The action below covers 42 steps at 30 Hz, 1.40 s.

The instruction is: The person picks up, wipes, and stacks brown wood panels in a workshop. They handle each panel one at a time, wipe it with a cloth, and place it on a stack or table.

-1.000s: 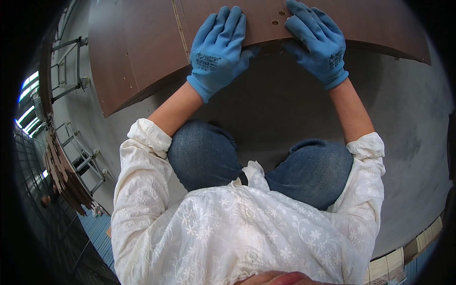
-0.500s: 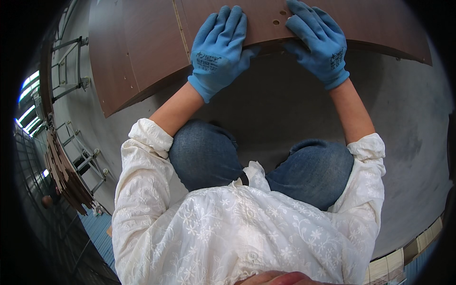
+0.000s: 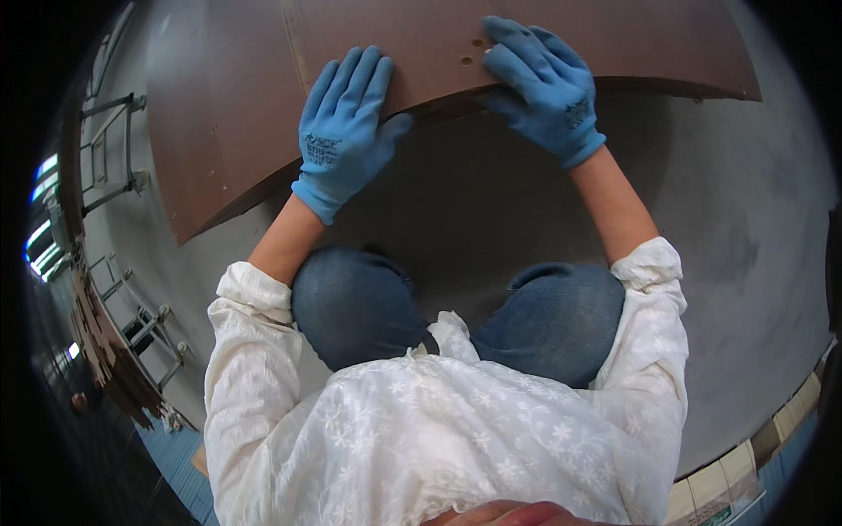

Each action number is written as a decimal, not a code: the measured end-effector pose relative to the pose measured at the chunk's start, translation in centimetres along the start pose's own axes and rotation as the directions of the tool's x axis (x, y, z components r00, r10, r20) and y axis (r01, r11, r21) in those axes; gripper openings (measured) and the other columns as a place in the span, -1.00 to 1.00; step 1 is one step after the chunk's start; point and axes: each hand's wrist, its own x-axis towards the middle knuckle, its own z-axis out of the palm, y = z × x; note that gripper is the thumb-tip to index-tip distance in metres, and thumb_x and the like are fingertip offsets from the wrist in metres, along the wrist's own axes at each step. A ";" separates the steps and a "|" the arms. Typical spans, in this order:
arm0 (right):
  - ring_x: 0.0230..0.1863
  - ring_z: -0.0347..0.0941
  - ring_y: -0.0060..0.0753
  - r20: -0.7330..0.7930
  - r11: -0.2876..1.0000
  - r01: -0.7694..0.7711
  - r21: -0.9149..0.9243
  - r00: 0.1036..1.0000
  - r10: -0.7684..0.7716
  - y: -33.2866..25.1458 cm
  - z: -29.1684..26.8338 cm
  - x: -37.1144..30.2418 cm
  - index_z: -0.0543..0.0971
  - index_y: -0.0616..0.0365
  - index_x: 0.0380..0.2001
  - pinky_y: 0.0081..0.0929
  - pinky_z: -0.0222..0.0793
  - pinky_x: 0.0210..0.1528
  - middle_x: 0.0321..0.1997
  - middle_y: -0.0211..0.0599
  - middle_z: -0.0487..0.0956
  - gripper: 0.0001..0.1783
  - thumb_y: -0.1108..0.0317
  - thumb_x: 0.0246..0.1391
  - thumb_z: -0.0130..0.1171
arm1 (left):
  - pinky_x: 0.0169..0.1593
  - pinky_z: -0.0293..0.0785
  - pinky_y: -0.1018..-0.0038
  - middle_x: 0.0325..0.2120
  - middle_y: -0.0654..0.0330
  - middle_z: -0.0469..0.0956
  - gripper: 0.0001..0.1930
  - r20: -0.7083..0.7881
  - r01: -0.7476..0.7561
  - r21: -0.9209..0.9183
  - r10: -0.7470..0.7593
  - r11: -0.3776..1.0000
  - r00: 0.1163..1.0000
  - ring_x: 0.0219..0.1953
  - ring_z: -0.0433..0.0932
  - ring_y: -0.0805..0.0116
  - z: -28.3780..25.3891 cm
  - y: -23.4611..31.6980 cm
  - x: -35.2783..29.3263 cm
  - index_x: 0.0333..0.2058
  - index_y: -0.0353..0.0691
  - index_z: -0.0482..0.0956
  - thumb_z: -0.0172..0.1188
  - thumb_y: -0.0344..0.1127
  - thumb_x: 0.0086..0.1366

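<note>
Touching panel (image 3: pixel 228 96): left hand (image 3: pixel 344 123), right hand (image 3: pixel 551 98) | leftward: metal frame (image 3: pixel 129 145), boards (image 3: pixel 107 351)

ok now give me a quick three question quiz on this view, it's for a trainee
1. Multiple choice: which hand is nearer the two round holes in the brown panel? a) left b) right
2. True or false: the white sleeves reach all the way down to the gloves.
3. Short answer: how are the fingers of the left hand held over the panel, and which way do they point?

Key:
1. b, the right hand.
2. False: bare forearms show between the white sleeves and the gloves.
3. Extended, pointing away from the person.
</note>
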 end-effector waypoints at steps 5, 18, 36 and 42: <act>0.13 0.62 -0.17 -0.023 1.000 0.012 -0.008 1.000 -0.012 0.1 0.4 0.1 0.65 0.11 -0.13 -0.26 0.48 0.24 0.20 -0.18 0.62 -0.57 0.15 -0.05 0.48 | 0.44 0.19 0.13 0.29 0.05 0.46 -0.31 0.005 0.112 -0.007 -0.112 0.994 0.994 0.36 0.38 0.04 -3.5 -2.8 -4.7 0.25 -0.23 0.49 0.45 -0.20 0.14; 0.16 0.60 -0.17 0.008 1.000 -0.008 0.021 1.000 0.008 -0.1 0.7 0.1 0.66 0.10 -0.12 -0.27 0.47 0.26 0.23 -0.20 0.61 -0.60 0.20 -0.03 0.45 | 0.49 0.12 0.18 0.35 0.11 0.39 -0.32 -0.058 0.179 -0.069 -0.183 0.982 0.982 0.42 0.30 0.10 -2.7 -4.0 -8.0 0.32 -0.15 0.45 0.39 -0.31 0.20; 0.25 0.55 -0.18 0.026 1.000 0.019 -0.011 0.999 -0.019 -0.5 0.6 0.2 0.67 0.11 -0.01 -0.30 0.41 0.34 0.28 -0.18 0.57 -0.57 0.33 0.00 0.42 | 0.40 0.33 0.25 0.25 0.12 0.51 -0.48 -0.095 -0.004 0.034 0.007 0.999 0.995 0.32 0.46 0.17 -0.6 -2.9 -5.1 0.20 -0.18 0.58 0.37 -0.32 0.25; 0.22 0.57 -0.17 0.008 0.999 0.036 -0.002 0.999 -0.036 -0.4 0.5 0.4 0.66 0.13 -0.03 -0.28 0.44 0.31 0.26 -0.17 0.59 -0.60 0.28 0.04 0.41 | 0.41 0.32 0.24 0.22 0.12 0.54 -0.52 -0.089 0.006 0.026 -0.003 1.000 0.996 0.32 0.46 0.18 -0.6 -2.8 -5.1 0.16 -0.19 0.61 0.37 -0.29 0.26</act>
